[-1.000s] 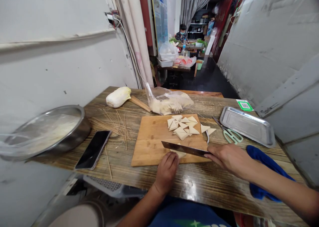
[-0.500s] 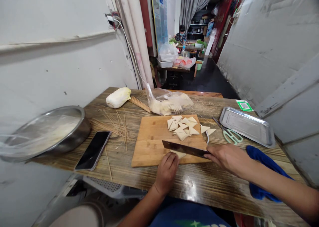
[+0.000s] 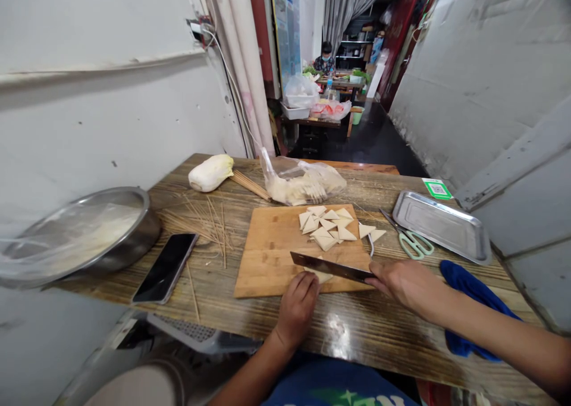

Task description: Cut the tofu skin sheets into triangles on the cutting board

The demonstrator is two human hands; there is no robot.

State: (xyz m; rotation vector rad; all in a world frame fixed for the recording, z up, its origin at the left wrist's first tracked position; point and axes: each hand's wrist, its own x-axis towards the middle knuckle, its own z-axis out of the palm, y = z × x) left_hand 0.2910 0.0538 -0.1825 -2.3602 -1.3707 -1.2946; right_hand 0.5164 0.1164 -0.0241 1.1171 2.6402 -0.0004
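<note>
My right hand [image 3: 395, 281] is closed round the handle of a wide-bladed kitchen knife [image 3: 332, 267]. The blade lies across the near part of a wooden cutting board [image 3: 267, 245], over a pale, flat piece that looks like tofu sheet [image 3: 322, 277]. Fingers bent together, my left hand [image 3: 300, 305] presses on the left end of that piece, close beside the blade. Much of the piece is hidden by the hand and knife. Pale cut triangles [image 3: 328, 227] are heaped at the board's far right, and a couple lie just off its edge.
Left are a phone [image 3: 165, 268], loose wooden skewers [image 3: 205, 219] and a metal basin [image 3: 143, 216]. Behind the board lie a cabbage [image 3: 210, 173] and a filled plastic bag [image 3: 307, 183]. Scissors [image 3: 414, 244], a metal tray [image 3: 441, 224] and a blue cloth [image 3: 473, 302] are right. A person sits far back.
Both hands, the knife and the pale piece stay almost where they were. The view has shifted very slightly.
</note>
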